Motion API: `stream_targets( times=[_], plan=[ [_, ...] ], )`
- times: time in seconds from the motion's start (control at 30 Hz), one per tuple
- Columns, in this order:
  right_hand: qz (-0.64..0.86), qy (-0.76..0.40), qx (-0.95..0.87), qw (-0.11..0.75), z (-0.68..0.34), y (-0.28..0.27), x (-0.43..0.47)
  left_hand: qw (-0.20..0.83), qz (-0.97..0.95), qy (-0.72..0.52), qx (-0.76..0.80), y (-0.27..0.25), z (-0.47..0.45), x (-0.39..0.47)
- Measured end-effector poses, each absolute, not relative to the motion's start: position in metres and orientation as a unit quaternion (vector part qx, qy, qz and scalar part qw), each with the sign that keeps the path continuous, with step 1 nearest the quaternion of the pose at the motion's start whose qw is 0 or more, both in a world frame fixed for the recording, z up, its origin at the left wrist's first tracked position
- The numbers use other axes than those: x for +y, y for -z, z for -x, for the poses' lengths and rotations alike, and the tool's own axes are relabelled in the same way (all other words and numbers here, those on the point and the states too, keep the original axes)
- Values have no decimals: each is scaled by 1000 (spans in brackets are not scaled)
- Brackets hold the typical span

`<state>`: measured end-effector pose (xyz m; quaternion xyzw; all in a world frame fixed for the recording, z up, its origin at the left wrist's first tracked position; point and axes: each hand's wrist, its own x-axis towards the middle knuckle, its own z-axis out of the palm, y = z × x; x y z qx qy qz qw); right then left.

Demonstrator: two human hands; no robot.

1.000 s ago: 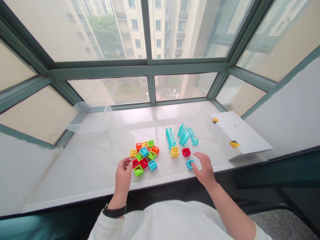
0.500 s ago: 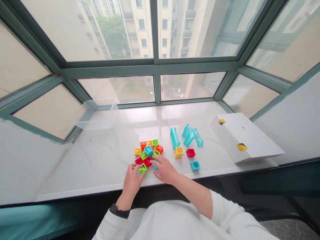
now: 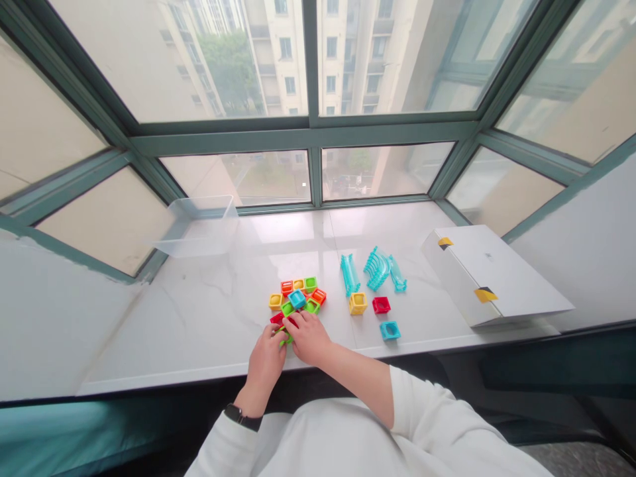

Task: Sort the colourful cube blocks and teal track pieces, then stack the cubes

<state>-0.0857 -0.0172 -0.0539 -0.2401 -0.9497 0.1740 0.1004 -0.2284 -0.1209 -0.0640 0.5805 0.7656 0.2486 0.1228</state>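
Note:
At the near side of a small heap of coloured cube blocks, both of my hands meet over a green block (image 3: pixel 285 337). My left hand (image 3: pixel 265 358) has its fingers bent around the left side of that block. From the right, my right hand (image 3: pixel 310 338) curls its fingers down on it, covering most of it and part of a red block behind. Beyond the fingers lie a blue block (image 3: pixel 297 299) on top of the heap, a yellow block (image 3: pixel 275 301), an orange block (image 3: pixel 318 296) and several green and red ones.
Right of the heap stand a yellow block (image 3: pixel 358 303), a red block (image 3: pixel 381 305) and a blue block (image 3: pixel 390 330). Behind them are clear teal track pieces (image 3: pixel 377 268). A clear plastic bin (image 3: pixel 199 238) sits back left, a white box (image 3: pixel 497 278) at right. Windows border the marble ledge (image 3: pixel 199 344).
My right hand has moved left, from the heap's right side onto the green block beside my left hand. Its spread fingers have curled in. The left hand stays at the green block.

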Motion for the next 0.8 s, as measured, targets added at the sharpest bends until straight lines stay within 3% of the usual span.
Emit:
stream_targets(
  times=[0.23, 0.5, 0.8],
  plan=[
    [247, -151, -954, 73, 91, 49, -17, 138, -586, -212, 770, 59, 229, -122],
    [244, -146, -957, 57, 92, 46, -16, 192, -582, -259, 746, 50, 237, -131],
    [242, -152, -957, 40, 92, 48, -17, 254, -581, -308, 709, -3, 261, -136]
  ],
)
